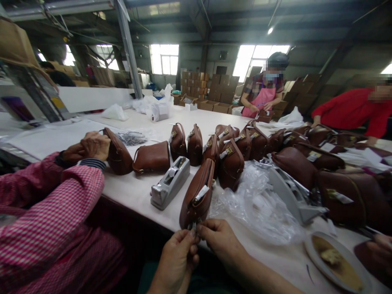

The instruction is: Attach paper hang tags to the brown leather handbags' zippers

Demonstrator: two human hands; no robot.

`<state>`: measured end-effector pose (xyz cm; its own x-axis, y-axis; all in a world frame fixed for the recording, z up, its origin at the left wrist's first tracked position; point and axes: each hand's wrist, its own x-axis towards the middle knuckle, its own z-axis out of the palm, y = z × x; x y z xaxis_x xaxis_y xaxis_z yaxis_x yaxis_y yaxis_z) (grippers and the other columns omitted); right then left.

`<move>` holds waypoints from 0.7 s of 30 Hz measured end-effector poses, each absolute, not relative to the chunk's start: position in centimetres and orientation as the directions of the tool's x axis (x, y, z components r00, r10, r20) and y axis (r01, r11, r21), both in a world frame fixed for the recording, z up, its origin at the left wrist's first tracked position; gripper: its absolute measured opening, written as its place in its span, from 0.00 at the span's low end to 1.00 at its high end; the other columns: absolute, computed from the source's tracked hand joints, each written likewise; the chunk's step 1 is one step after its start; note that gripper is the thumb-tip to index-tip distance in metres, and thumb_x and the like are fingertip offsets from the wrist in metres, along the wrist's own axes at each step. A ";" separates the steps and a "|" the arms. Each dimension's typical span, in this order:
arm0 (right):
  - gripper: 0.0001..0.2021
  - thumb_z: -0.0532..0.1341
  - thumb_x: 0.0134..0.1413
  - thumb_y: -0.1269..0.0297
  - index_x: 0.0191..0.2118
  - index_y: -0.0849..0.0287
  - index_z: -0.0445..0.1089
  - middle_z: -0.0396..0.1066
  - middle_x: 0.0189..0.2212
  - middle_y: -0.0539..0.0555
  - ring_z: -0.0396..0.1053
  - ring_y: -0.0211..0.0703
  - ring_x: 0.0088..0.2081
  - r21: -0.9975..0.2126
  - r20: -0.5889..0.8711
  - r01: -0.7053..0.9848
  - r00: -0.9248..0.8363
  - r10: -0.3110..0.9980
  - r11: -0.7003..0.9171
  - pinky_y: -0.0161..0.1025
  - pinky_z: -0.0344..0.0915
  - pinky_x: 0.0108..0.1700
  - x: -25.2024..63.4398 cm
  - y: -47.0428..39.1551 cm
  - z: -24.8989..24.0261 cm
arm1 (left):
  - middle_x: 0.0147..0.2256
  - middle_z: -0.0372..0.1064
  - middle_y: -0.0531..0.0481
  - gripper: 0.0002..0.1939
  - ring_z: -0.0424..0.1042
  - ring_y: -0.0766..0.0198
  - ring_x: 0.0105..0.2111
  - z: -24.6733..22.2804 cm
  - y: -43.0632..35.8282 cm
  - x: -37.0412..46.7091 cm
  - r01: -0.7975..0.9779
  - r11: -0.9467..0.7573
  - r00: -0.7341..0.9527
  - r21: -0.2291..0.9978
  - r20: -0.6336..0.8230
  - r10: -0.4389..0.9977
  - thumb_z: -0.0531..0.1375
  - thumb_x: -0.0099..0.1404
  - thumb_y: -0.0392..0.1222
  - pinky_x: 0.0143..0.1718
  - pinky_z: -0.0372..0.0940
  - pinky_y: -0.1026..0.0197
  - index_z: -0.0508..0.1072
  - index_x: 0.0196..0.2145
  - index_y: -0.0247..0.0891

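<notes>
A brown leather bag [197,194] stands at the table's near edge, a white wrapped piece on its upper side. My left hand [177,257] and my right hand [219,239] meet at its near end, both with fingers pinched. Between the fingertips is a small shiny piece at the bag's lower end, too small to make out clearly. Just left of the bag sits a grey tape dispenser [170,183]. Crumpled clear plastic [260,204] lies on its right.
More brown bags [231,163] stand behind and to the right. A second dispenser [290,196] and a round dish [337,261] are at the right. At left, a person in checked sleeves [52,212] handles a bag. Two people work across the table [143,122].
</notes>
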<state>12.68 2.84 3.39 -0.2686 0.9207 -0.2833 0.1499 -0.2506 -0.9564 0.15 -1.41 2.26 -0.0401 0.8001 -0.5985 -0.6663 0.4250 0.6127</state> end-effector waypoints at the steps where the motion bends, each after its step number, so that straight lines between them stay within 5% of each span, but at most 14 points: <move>1: 0.12 0.61 0.48 0.61 0.24 0.64 0.76 0.74 0.22 0.53 0.67 0.39 0.26 -0.953 -0.300 0.133 -0.269 0.915 -0.273 0.35 0.60 0.31 12.4 2.9 3.5 | 0.26 0.66 0.54 0.14 0.61 0.75 0.20 2.2 -1.4 0.2 -0.667 0.421 -0.044 0.614 -0.597 0.801 0.72 0.51 0.38 0.19 0.61 0.72 0.72 0.30 0.32; 7: 0.11 0.63 0.42 0.61 0.22 0.65 0.73 0.69 0.18 0.51 0.62 0.35 0.22 -0.926 -0.375 0.052 -0.235 0.896 -0.374 0.33 0.57 0.26 11.7 3.1 3.4 | 0.26 0.66 0.55 0.16 0.63 0.73 0.22 2.0 -1.8 0.1 -0.650 0.432 -0.008 0.625 -0.574 0.819 0.73 0.50 0.42 0.24 0.67 0.67 0.72 0.31 0.34; 12: 0.13 0.63 0.45 0.58 0.24 0.65 0.73 0.71 0.22 0.53 0.65 0.39 0.25 -0.950 -0.309 0.115 -0.204 0.929 -0.291 0.35 0.58 0.27 11.8 3.0 3.0 | 0.32 0.72 0.50 0.16 0.71 0.67 0.27 1.7 -1.8 -0.2 -0.670 0.442 -0.018 0.596 -0.608 0.794 0.70 0.55 0.44 0.26 0.70 0.65 0.75 0.38 0.35; 17: 0.13 0.62 0.51 0.58 0.22 0.59 0.72 0.72 0.22 0.55 0.66 0.40 0.24 -0.955 -0.292 0.119 -0.210 0.933 -0.272 0.37 0.58 0.27 11.9 2.6 4.2 | 0.26 0.69 0.53 0.11 0.67 0.71 0.22 1.3 -1.2 -0.1 -0.727 0.389 -0.080 0.565 -0.633 0.770 0.71 0.52 0.39 0.23 0.66 0.69 0.75 0.31 0.34; 21: 0.13 0.61 0.53 0.59 0.21 0.55 0.72 0.73 0.23 0.55 0.66 0.40 0.24 -0.960 -0.277 0.109 -0.211 0.937 -0.259 0.37 0.59 0.28 12.1 2.3 4.7 | 0.24 0.67 0.55 0.16 0.65 0.72 0.23 1.5 -1.2 -0.1 -0.647 0.360 -0.151 0.672 -0.577 0.803 0.74 0.47 0.43 0.24 0.64 0.70 0.76 0.30 0.33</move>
